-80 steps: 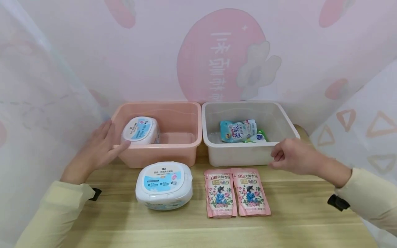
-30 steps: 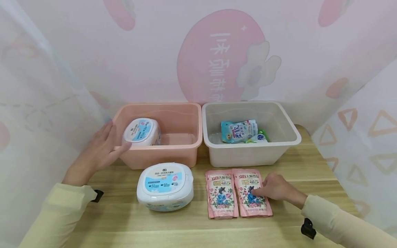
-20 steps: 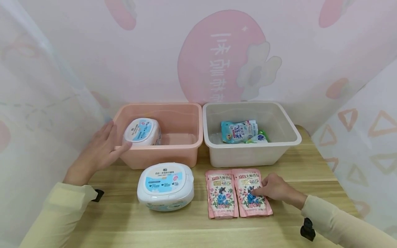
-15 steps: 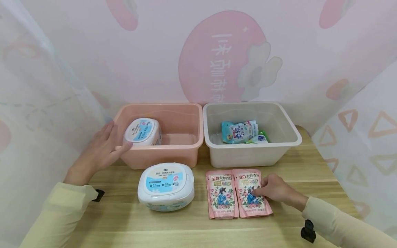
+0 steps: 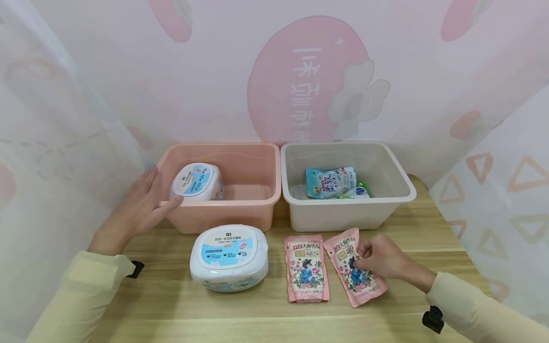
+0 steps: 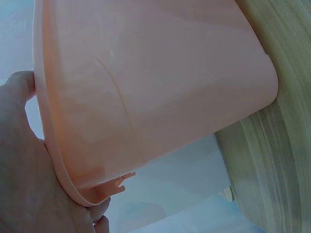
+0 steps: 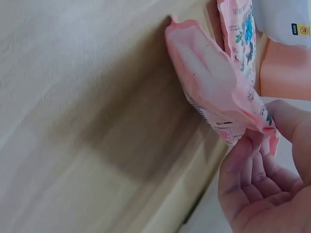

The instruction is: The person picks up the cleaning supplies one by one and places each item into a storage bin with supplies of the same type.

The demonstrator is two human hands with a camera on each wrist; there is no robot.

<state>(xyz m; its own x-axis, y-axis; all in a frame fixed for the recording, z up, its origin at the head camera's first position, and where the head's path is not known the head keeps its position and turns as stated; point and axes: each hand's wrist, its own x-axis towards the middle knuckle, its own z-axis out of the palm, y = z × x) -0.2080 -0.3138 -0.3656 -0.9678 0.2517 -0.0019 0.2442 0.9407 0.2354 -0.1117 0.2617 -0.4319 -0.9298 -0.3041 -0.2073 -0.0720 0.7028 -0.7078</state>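
Right grip (image 5: 383, 257) covers part of right-hand pink pouch (image 5: 348, 272); smallest print unreadable. Along far edge of table (image 5: 240, 319): base of inner tub (image 5: 195, 182) hidden behind front wall of pink bin (image 5: 218, 218), green packet (image 5: 359, 191) partly behind front wall of white bin (image 5: 334, 216). Table's near edge cut off. Left wrist view crops left grip (image 6: 30, 167).

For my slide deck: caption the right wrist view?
Right-hand fingers pinch a pink pouch over the wooden table.
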